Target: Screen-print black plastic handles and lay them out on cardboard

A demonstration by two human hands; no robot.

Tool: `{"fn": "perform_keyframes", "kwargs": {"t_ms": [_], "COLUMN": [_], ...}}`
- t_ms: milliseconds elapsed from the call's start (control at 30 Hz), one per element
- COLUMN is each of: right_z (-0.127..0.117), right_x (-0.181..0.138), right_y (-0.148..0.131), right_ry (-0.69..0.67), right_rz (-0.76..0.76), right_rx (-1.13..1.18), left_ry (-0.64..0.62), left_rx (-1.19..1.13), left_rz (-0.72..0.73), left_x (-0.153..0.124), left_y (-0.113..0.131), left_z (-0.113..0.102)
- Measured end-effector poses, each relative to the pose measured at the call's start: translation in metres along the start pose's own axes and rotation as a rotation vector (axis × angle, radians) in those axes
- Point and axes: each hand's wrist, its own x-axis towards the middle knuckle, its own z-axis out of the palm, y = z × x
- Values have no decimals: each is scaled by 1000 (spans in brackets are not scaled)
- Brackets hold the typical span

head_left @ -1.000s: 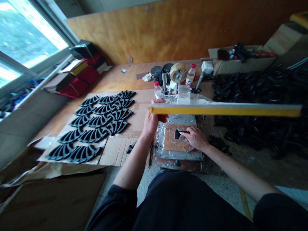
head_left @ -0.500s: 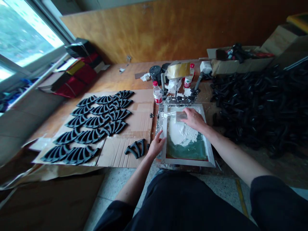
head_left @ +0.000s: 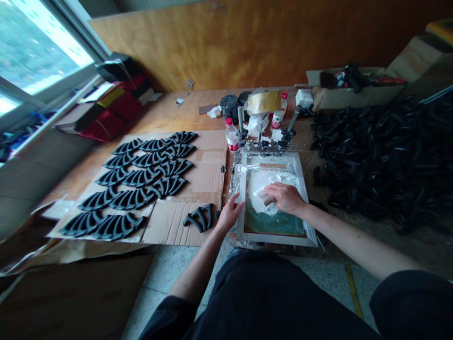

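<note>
Two bare hands work at one framed screen near the middle of the front edge of the surface, and one scraper lies against it. Two red-capped bottles stand behind the screen, along with two dark tubs, two upright metal posts and one yellowish roll. Five rows of black curved pieces cover the cardboard toward the surface's left end, with one smaller cluster of such pieces apart from them, close to the front edge. The heap of black parts along the right side is too dark and tangled to count. The screen has a pale metal frame around greenish mesh, with thick white paste spread unevenly across its middle. The scraper is a small, pale, paste-smeared block, tilted in the paste over the screen's centre; the grip of the right hand is closed on it. The left hand has its grip released, fingers spread at the frame's left bar. The surface is brown and woodlike, backed by a brown panel. An open carton stands near its rear right corner, bundled boxes sit at the left beneath a window, and speckled floor shows below the front edge.
</note>
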Motion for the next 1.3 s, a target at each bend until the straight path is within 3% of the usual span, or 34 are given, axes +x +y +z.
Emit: {"fn": "perform_keyframes", "kwargs": {"t_ms": [167, 333, 467, 600, 700, 833, 933, 1033, 1100, 1200, 1233, 1300], "right_z": [13, -18, -65, -96, -71, 3, 34, 37, 33, 25, 21, 12], "right_x": [-20, 35, 67, 33, 1, -14, -8, 1, 5, 0, -6, -26], "right_y": [-7, 5, 48, 108, 118, 73, 29, -12, -35, -40, -30, 5], "right_ry": [-31, 92, 284, 532, 389, 151, -55, -85, -36, -54, -57, -52], "right_rz": [-93, 151, 330, 482, 399, 320, 399, 526, 450, 207, 205, 363], "right_rx": [78, 74, -4, 45, 112, 88, -52, -38, 63, 291, 318, 215], "left_ry": [10, -70, -116, -38, -1, -10, 20, -270, -341, -175, -95, 101], "left_rx": [-19, -80, -287, -570, -711, -764, -803, -737, -775, -855, -825, -690], "left_rz": [-14, 2, 22, 102, 302, 364, 180, -221, -355, -359, -352, -358], "left_x": [-2, -8, -19, -21, -8, 8, -1, -27, -43, -55, -55, -55], "left_y": [2, 17, 48, 95, 134, 160, 139, 97, 70, 38, 27, -4], "left_z": [2, -10, -27, -39, -45, -42, -17, 21, 40, 36, 25, -8]}}
